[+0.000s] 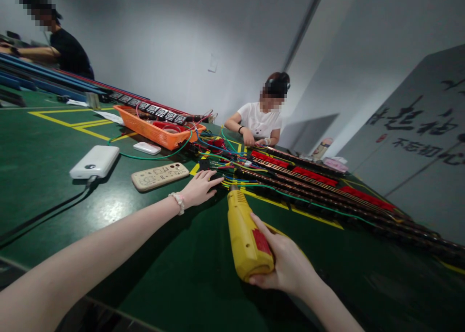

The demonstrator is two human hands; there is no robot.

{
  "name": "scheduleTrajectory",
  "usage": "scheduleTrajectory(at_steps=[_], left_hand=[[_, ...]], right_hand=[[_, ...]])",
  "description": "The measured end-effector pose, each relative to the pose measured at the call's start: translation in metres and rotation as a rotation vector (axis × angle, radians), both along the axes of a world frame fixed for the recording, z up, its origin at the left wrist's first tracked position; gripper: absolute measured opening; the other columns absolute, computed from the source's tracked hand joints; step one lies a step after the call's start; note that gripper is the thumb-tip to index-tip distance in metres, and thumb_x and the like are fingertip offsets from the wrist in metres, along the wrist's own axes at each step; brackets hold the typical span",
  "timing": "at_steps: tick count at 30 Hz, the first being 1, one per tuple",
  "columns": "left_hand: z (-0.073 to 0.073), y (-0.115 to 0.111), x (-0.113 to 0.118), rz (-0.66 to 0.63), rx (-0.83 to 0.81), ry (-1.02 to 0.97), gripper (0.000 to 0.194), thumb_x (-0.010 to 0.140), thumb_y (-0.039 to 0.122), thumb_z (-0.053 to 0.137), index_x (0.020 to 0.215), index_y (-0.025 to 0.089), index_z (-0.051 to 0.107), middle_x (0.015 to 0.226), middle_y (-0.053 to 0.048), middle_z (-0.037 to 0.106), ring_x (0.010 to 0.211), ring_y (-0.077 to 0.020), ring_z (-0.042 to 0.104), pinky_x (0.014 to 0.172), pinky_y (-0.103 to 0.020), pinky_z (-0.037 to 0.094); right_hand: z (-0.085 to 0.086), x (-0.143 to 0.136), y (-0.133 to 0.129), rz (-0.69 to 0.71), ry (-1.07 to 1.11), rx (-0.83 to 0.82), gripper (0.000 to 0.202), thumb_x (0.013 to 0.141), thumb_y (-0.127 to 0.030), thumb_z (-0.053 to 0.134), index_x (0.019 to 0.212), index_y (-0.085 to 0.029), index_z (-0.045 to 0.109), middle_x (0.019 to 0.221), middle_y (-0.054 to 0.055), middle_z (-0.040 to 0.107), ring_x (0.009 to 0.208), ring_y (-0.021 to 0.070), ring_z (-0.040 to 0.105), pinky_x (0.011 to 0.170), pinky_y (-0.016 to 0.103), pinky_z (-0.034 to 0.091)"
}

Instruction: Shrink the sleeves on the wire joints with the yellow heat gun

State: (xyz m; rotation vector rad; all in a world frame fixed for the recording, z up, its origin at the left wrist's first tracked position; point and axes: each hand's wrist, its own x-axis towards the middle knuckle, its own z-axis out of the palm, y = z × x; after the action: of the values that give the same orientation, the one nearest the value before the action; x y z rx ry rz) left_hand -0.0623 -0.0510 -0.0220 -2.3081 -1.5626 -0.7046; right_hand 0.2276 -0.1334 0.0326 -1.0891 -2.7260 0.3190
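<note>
My right hand (286,262) is wrapped round a yellow heat gun (245,235) with a red patch on its side. The gun's metal nozzle (233,188) points away from me, at a bundle of coloured wires (241,180). To the left of the nozzle, my left hand (199,188) lies palm down with its fingers stretched and spread. Its fingertips are at the near ends of the wires, beside a small black connector (204,164); whether they press on a wire I cannot tell. Long dark wire harnesses (327,201) run off to the right from these ends.
An orange basket (156,131) with wires stands behind my left hand. Left of that hand lie a patterned phone case (160,176), a white power bank (95,162) with a cable and a small white case (147,148). A person (259,124) works across the green table (163,269).
</note>
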Motion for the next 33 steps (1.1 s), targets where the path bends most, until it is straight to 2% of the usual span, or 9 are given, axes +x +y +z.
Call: scheduleTrajectory(at_steps=[9,15,19,22,27,33], left_hand=[[0.0,0.0,-0.001,-0.052,-0.05,-0.061,0.055,0.079,0.019,0.048,0.131,0.029,0.036,0.134,-0.007,0.038,0.121,-0.0241,0.035,0.099,-0.042,0.032],[-0.002,0.004,-0.001,-0.034,-0.045,-0.048,0.053,0.081,0.01,0.037,0.13,0.029,0.038,0.131,-0.007,0.039,0.117,-0.023,0.039,0.097,-0.042,0.036],[-0.003,0.004,-0.002,-0.035,-0.036,-0.059,0.049,0.084,0.012,0.033,0.129,0.028,0.039,0.129,-0.009,0.039,0.112,-0.0225,0.044,0.093,-0.041,0.039],[-0.004,0.004,-0.002,-0.052,-0.043,-0.095,0.047,0.084,0.012,0.034,0.129,0.027,0.04,0.127,-0.01,0.039,0.107,-0.0213,0.048,0.091,-0.039,0.041],[-0.004,0.005,-0.002,-0.096,-0.071,-0.179,0.044,0.084,0.014,0.034,0.126,0.024,0.042,0.123,-0.01,0.04,0.103,-0.019,0.051,0.09,-0.035,0.044],[-0.004,0.006,-0.001,-0.135,-0.107,-0.292,0.045,0.084,0.016,0.038,0.129,0.019,0.033,0.122,-0.01,0.041,0.108,-0.0193,0.049,0.094,-0.035,0.042]], right_hand=[[0.004,-0.021,0.003,0.068,0.012,-0.015,0.114,0.055,-0.063,0.065,0.143,-0.021,0.005,0.117,0.009,0.056,0.1,0.0267,0.056,0.084,0.033,0.04],[0.005,-0.021,0.002,0.047,-0.008,-0.024,0.115,0.054,-0.062,0.066,0.142,-0.022,0.004,0.122,0.009,0.053,0.102,0.0275,0.056,0.083,0.034,0.041],[0.008,-0.021,-0.003,-0.023,-0.04,-0.018,0.113,0.054,-0.061,0.066,0.142,-0.023,0.007,0.119,0.009,0.056,0.097,0.0286,0.058,0.079,0.036,0.042],[0.011,-0.015,-0.006,-0.092,-0.078,0.01,0.111,0.056,-0.059,0.066,0.142,-0.024,0.007,0.113,0.009,0.059,0.093,0.0296,0.059,0.075,0.036,0.043],[0.011,0.013,0.001,-0.172,-0.123,0.031,0.107,0.061,-0.055,0.065,0.142,-0.024,0.003,0.105,0.009,0.063,0.089,0.0294,0.061,0.07,0.035,0.045],[0.009,0.029,0.006,-0.204,-0.116,0.057,0.106,0.062,-0.052,0.065,0.142,-0.024,0.002,0.102,0.008,0.063,0.087,0.0288,0.062,0.07,0.036,0.045]])
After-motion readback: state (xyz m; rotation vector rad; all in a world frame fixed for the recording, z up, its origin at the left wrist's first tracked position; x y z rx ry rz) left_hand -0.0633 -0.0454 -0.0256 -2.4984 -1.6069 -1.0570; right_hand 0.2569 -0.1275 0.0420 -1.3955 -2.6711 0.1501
